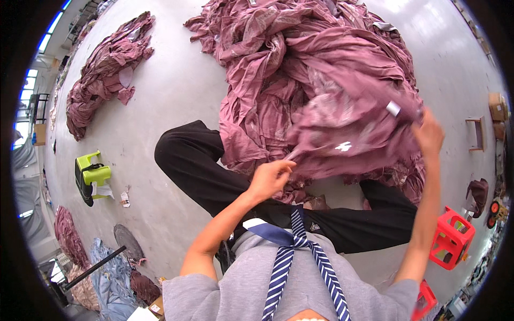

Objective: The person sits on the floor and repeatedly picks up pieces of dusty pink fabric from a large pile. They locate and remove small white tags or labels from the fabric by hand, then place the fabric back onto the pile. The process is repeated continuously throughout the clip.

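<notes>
Between my hands a mauve patterned cloth [358, 139] is stretched, blurred by motion, over a large heap of the same fabric [251, 59]. My left hand [270, 179] pinches the cloth's near left corner, just above my bent leg. On the far side to the right, my right hand [430, 134] is closed on its right edge. A small white label [393, 108] shows on the cloth near that hand. Some of the right hand's fingers are hidden behind the fabric.
A smaller mauve pile [107, 75] lies at the far left. A green stool [93, 174] stands on the left, a red stool [452, 238] on the right. Light blue fabric [110, 273] and a black bar [96, 267] are at the lower left. Cardboard boxes [498, 107] stand at the right edge.
</notes>
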Motion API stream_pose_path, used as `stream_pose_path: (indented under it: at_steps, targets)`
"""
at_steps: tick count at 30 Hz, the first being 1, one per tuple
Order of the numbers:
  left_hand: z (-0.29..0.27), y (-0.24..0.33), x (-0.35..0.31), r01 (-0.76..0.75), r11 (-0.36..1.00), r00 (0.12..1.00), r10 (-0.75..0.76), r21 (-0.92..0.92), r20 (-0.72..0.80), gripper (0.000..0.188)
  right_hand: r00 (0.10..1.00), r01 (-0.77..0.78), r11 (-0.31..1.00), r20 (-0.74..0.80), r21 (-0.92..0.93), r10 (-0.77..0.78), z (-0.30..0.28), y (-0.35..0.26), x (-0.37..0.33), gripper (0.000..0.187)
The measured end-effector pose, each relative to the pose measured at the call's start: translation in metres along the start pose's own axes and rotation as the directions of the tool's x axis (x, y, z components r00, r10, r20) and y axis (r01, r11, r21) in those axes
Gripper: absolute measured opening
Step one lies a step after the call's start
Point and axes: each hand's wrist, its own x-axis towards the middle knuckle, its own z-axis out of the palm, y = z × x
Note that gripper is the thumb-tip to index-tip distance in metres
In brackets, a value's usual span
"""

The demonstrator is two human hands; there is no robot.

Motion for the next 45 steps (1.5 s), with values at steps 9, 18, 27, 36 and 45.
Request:
stream_pose_path:
  at_steps: [9, 18, 27, 36, 45]
  targets:
    - [0.005, -0.037, 0.015, 0.179, 0.962, 0.983, -0.168, 0.205, -0.070, 0.027, 0.767, -0.024, 0.999, -0.641, 0.029, 0.037, 0.062, -0.028, 0.048, 0.049]
    - [0.045, -0.093, 0.125, -0.175, 0.832, 0.973, 0.063, 0.527, 0.224, 0.022, 0.772, -0.069, 0.451, 0.335, 0.890, -0.541, 0.232, -0.191, -0.067, 0.028]
    - [0.083, -0.131, 0.223, -0.490, 0.395, 0.869, 0.160, 0.777, 0.467, 0.028, 0.927, 0.119, 0.991, 0.351, 0.061, -0.133, 0.329, 0.028, 0.030, 0.039]
    - [0.125, -0.160, 0.314, -0.541, 0.120, 0.830, -0.081, 0.832, 0.552, 0.038, 0.943, 0.072, 0.997, 0.327, -0.023, -0.061, 0.341, 0.083, 0.083, 0.044]
    - [0.070, -0.185, 0.215, -0.655, 0.409, 0.572, -0.281, 0.635, 0.771, 0.019, 0.958, 0.028, 1.000, 0.286, -0.004, -0.026, 0.337, 0.072, 0.071, 0.049]
